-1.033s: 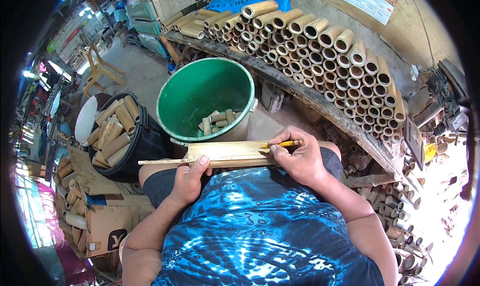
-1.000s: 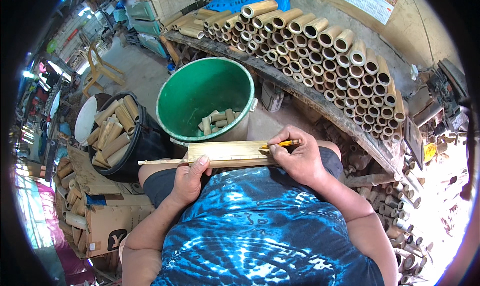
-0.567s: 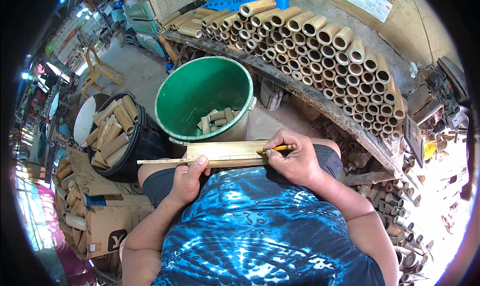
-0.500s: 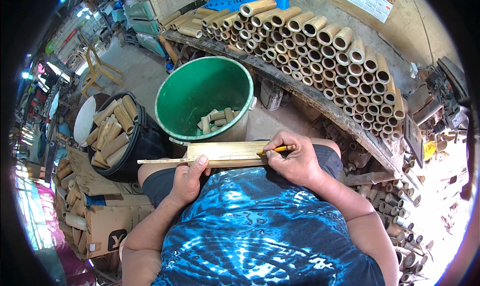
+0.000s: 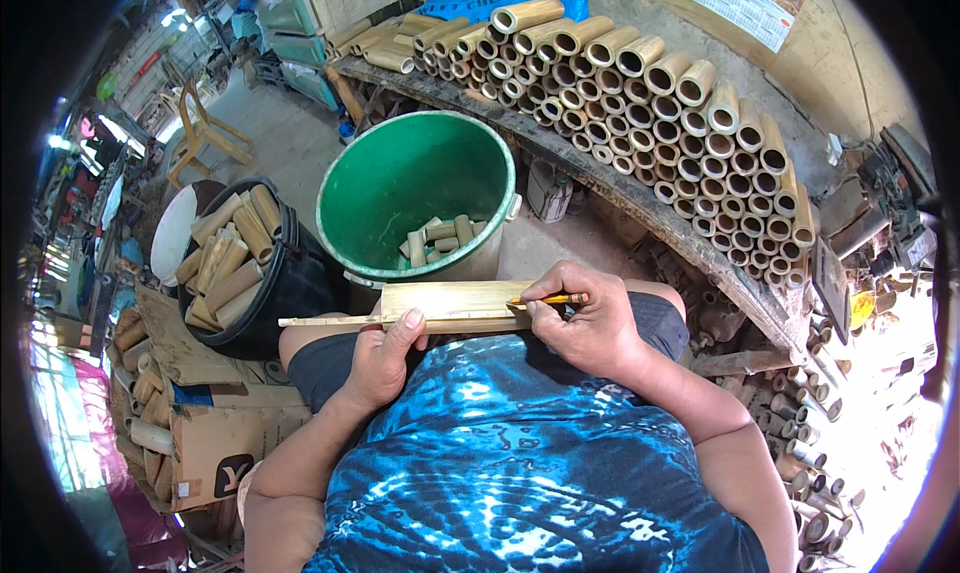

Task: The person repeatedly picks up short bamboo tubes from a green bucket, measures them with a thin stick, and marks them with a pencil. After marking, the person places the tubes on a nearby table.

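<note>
Across my lap lies a pale bamboo piece (image 5: 450, 297), held level. My left hand (image 5: 382, 358) grips its near left part, thumb on top. Pinned along the piece's near side is a thin, light strip (image 5: 322, 322) that sticks out past its left end. My right hand (image 5: 592, 325) pinches a yellow-and-dark pencil (image 5: 562, 299) between thumb and fingers. The pencil's tip is at the bamboo's upper face, toward the right end; whether it touches is too small to tell. The bamboo's right end is partly hidden behind my right hand.
Beyond my knees stands a big green tub (image 5: 400, 173) with short bamboo pieces inside. To its left, a black bucket (image 5: 290, 303) holds split bamboo. Stacked bamboo tubes (image 5: 640, 113) fill a wooden bench (image 5: 560, 158). A cardboard box (image 5: 230, 438) sits at left.
My right hand and the pencil have slid a little to the left along the bamboo. My left hand keeps its grip on the bamboo and strip. The view has shifted slightly.
</note>
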`<state>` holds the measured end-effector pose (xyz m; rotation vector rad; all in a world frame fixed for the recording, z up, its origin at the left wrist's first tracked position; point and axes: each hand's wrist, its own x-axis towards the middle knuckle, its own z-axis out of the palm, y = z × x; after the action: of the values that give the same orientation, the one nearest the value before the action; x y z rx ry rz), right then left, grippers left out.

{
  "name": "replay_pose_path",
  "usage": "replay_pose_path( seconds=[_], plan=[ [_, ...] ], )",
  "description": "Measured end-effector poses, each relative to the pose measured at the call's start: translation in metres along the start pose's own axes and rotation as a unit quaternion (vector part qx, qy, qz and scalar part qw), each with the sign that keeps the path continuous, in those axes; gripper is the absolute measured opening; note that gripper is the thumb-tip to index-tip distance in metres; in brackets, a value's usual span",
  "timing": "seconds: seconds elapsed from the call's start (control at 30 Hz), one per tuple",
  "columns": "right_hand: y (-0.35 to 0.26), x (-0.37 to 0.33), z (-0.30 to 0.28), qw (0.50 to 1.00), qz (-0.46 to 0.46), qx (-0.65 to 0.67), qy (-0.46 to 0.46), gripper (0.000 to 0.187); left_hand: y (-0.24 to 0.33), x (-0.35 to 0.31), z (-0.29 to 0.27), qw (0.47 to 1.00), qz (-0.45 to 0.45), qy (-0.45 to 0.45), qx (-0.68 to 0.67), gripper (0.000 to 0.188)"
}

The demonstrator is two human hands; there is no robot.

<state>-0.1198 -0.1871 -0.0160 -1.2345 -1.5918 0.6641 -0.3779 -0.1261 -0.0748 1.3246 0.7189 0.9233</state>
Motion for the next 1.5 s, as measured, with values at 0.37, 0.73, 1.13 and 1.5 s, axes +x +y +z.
replay_pose_path(
  seconds=[0.37, 0.73, 1.13, 1.5],
  plan=[
    [-0.005, 0.001, 0.000, 0.998, 0.050, 0.016, -0.016, 0.006, 0.007, -0.002, 0.003, 0.999, -0.012, 0.013, 0.031, 0.031],
    [-0.009, 0.011, 0.014, 1.000, 0.012, -0.019, -0.017, 0.009, 0.003, -0.001, 0.001, 1.000, 0.009, 0.005, 0.025, 0.031],
    [-0.005, 0.008, 0.018, 1.000, 0.000, -0.027, -0.009, 0.008, 0.005, -0.004, 0.000, 0.999, 0.004, 0.006, 0.039, 0.031],
    [-0.017, 0.013, 0.020, 0.999, -0.019, -0.019, -0.036, 0.006, 0.011, -0.005, 0.005, 1.000, 0.004, 0.012, 0.014, 0.024]
  ],
)
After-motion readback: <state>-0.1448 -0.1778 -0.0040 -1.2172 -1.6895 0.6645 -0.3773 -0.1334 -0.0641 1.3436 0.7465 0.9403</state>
